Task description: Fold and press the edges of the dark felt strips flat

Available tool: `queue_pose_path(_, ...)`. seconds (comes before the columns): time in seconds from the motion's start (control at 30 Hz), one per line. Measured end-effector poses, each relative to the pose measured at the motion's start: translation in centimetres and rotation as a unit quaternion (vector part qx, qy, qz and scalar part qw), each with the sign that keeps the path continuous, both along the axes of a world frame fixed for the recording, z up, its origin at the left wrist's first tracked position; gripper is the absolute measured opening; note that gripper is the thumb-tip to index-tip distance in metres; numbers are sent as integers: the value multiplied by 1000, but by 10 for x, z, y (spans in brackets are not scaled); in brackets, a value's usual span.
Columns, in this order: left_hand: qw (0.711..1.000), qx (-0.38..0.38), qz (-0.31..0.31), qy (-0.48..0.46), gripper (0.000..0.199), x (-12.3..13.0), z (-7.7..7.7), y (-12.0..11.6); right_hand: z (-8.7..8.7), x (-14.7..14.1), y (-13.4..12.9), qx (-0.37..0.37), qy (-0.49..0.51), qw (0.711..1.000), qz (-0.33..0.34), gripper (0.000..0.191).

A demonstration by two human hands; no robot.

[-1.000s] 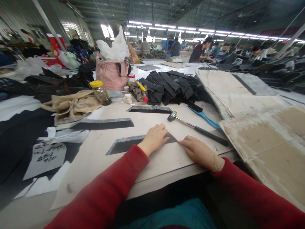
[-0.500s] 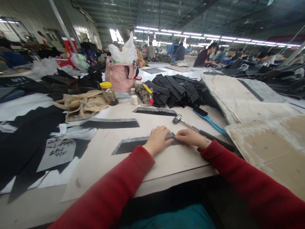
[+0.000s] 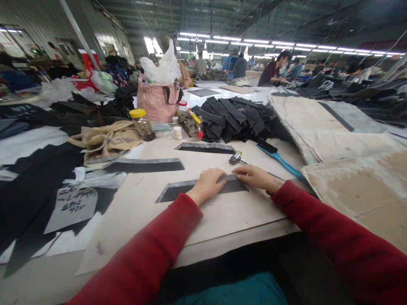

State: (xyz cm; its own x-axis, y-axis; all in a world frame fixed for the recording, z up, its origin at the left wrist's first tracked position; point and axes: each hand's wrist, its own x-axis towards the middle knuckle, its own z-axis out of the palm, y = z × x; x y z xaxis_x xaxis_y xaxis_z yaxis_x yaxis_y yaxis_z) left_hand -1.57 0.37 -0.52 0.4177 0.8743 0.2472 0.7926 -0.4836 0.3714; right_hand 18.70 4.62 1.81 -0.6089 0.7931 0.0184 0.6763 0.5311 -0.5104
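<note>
A dark strip with a grey upper border lies on the pale board in front of me. My left hand rests on its middle, fingers together and pressed down on it. At the strip's right end, my right hand has its thumb and fingertips closed on the upper edge. Just beyond that hand is the metal head of a hammer, its handle mostly hidden behind the hand. Two more bordered strips lie on the board, one farther off and one at the left.
Behind are a pile of black pieces, a pink bag and a yellow-lidded jar. A blue brush lies right, beside cloth-covered boards. At left, a handwritten tag sits on dark pieces. People work farther back.
My right hand has shifted slightly right and up, and more of the strip's right end shows between the hands. The strip's left end has moved a little right.
</note>
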Motion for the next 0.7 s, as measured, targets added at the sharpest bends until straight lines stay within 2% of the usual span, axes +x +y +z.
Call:
queue_pose_path(0.13, 1000, 2, 8, -17, 20, 1, -3, 1, 11, -9, 12, 37, -79, 990, 112, 25)
queue_pose_path(0.3, 999, 15, 5, -42, 23, -1, -6, 5, 20, -13, 16, 78, -154, 970, 172, 24)
queue_pose_path(0.5, 999, 28, 9, -35, 25, 0, -8, 5, 16, -14, 12, 121, -162, 962, 185, 23)
queue_pose_path(0.7, 999, 48, -1, 25, 24, -1, -2, 3, 8, -11, 7, 162, -129, 962, 179, 20)
